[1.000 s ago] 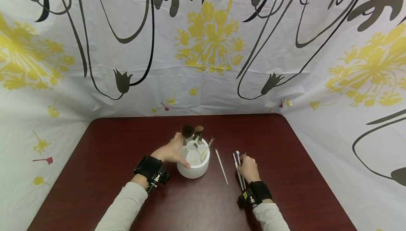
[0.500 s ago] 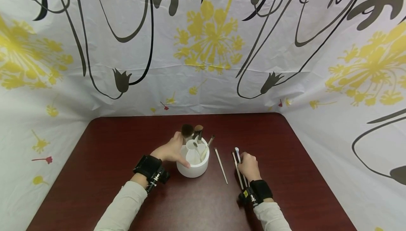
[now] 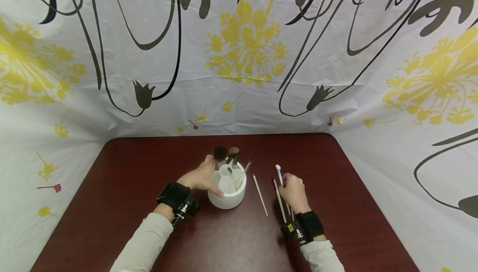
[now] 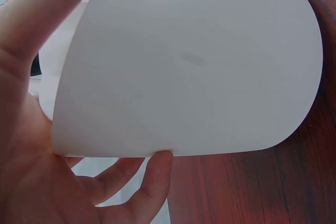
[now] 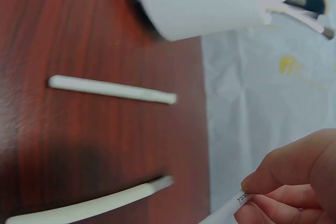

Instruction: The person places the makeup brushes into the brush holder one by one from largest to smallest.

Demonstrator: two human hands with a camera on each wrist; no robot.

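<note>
My left hand [image 3: 201, 177] grips the side of a white round brush holder [image 3: 228, 200], thumb on the near side and fingers round the far side. In the left wrist view the holder's smooth wall [image 4: 189, 87] fills most of the frame. Several makeup brushes stand in its compartments, among them a large dark fluffy brush [image 3: 220, 154]. My right hand [image 3: 294, 194] pinches a slim white makeup brush [image 3: 279, 172] between thumb and fingers, its pale tip pointing away from me. In the right wrist view, printed marks show on the brush handle [image 5: 227, 211] by the fingertips.
Two pale-handled brushes lie on the dark red table [image 3: 123, 205]: one brush [image 3: 260, 195] right of the holder, another brush [image 3: 279, 201] just left of my right hand. Part of another handle shows under that hand. A patterned white cloth [image 3: 246, 110] hangs behind the table.
My right hand has shifted slightly away from me, lifting the white brush so that its tip stands farther out past the neighbouring brush. The left hand and the holder stay put.
</note>
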